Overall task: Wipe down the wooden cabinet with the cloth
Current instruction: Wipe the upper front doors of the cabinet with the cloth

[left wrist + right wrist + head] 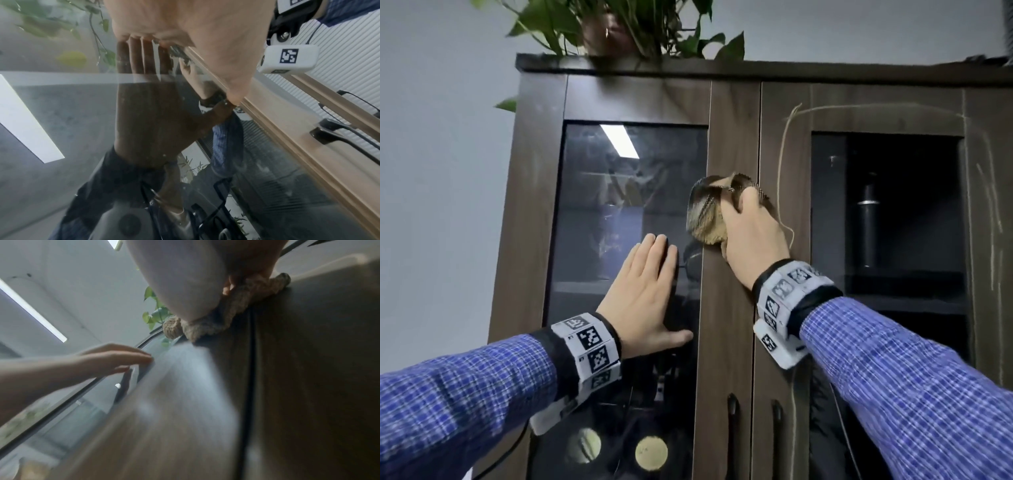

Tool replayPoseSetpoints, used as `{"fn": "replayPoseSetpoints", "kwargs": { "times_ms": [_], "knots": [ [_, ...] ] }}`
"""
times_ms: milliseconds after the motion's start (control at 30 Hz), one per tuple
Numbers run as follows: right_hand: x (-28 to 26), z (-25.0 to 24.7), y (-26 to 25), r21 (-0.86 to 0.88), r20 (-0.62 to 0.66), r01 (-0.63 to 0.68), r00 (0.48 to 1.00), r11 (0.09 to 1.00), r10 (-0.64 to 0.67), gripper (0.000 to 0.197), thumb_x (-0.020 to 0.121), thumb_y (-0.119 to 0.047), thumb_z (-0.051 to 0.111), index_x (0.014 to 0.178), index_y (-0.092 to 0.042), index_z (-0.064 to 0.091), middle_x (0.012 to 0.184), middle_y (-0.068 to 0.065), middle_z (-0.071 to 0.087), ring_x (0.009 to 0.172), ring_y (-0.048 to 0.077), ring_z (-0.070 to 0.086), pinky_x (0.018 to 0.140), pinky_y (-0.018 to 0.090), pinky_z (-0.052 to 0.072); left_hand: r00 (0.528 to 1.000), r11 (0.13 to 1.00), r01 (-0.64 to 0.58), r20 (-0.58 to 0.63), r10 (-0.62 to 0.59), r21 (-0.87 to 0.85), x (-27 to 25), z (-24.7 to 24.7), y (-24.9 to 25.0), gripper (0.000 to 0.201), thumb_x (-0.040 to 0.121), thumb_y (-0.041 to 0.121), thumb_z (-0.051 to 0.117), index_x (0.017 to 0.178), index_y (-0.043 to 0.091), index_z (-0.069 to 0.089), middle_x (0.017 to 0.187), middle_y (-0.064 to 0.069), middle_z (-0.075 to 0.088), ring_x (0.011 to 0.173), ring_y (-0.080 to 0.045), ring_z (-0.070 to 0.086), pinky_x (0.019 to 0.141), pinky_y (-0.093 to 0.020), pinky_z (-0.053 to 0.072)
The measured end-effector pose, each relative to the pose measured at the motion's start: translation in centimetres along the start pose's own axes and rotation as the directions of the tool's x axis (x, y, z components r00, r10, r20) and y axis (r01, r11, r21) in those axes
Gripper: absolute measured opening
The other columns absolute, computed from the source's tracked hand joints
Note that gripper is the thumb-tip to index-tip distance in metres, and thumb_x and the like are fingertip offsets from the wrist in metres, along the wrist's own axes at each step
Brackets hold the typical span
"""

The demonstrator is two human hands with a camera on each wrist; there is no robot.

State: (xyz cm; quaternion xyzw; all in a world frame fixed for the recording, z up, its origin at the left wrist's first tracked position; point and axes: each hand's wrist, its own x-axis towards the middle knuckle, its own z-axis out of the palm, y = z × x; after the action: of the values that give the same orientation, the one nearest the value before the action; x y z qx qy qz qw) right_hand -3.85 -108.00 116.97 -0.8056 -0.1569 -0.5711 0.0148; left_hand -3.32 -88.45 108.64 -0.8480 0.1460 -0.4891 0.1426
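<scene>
A plain pale grey wall stands to the left. A leafy green pot plant sits up high, its vines hanging down. Long strip lights glow on the white ceiling.

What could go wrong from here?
1. The left hand lies flat on the door glass; it may leave smears.
2. The right hand presses the cloth at the door seam; a fold might snag there.
3. Plant vines overhang the cabinet top; wiping upward could tug them.
</scene>
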Motion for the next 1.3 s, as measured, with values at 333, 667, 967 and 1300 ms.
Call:
{"fn": "replayPoseSetpoints", "kwargs": {
  "times_ms": [333,667,967,1300],
  "knots": [
    [-15.3,5.8,-0.8,0.051,0.243,0.277,0.928,0.959,-0.281,0.035,0.086,-0.015,0.032,0.101,-0.017,0.063,0.098,0.004,0.042,0.069,0.024,0.054,0.049,0.035,0.051,0.998,0.999,-0.038,0.054,0.038,-0.009,-2.0,-0.6,-0.8,0.127,0.068,0.078,0.06,0.156,-0.002,0.018,0.161,-0.023,0.021,0.151,-0.043,0.013,0.126,-0.053,0.009],
    [-3.2,2.0,-2.1,0.248,0.049,-0.234,0.972,0.94,0.23,0.004,0.095,-0.024,0.048,0.098,-0.026,0.046,0.088,-0.002,0.057,0.064,0.015,0.056,0.053,0.027,0.04,0.991,0.993,-0.12,0.06,0.12,-0.015,-4.7,0.8,-4.4,0.111,0.068,0.072,0.062,0.152,0.004,0.035,0.159,-0.018,0.031,0.148,-0.039,0.023,0.122,-0.056,0.024],
    [-5.1,1.4,-3.2,0.167,-0.018,-0.068,0.997,0.984,0.072,0.025,0.092,-0.041,0.058,0.085,-0.016,0.059,0.104,-0.004,0.038,0.066,0.029,0.06,0.063,0.039,0.052,0.957,0.957,-0.287,-0.056,0.285,-0.027,-3.2,-0.3,-7.9,0.09,0.07,0.067,0.062,0.141,0.013,0.05,0.144,-0.01,0.044,0.137,-0.031,0.038,0.121,-0.056,0.022],
    [11.4,0.5,-8.8,0.305,-0.155,-0.187,0.958,0.934,0.242,0.017,0.086,-0.021,0.056,0.098,-0.019,0.068,0.1,0.0,0.044,0.083,0.027,0.051,0.067,0.023,0.031,0.966,0.97,-0.24,-0.095,0.242,0.028,-0.8,-0.6,-11.6,0.09,0.073,0.066,0.069,0.146,0.02,0.043,0.144,-0.015,0.044,0.133,-0.038,0.037,0.111,-0.053,0.036]
  ]
}}
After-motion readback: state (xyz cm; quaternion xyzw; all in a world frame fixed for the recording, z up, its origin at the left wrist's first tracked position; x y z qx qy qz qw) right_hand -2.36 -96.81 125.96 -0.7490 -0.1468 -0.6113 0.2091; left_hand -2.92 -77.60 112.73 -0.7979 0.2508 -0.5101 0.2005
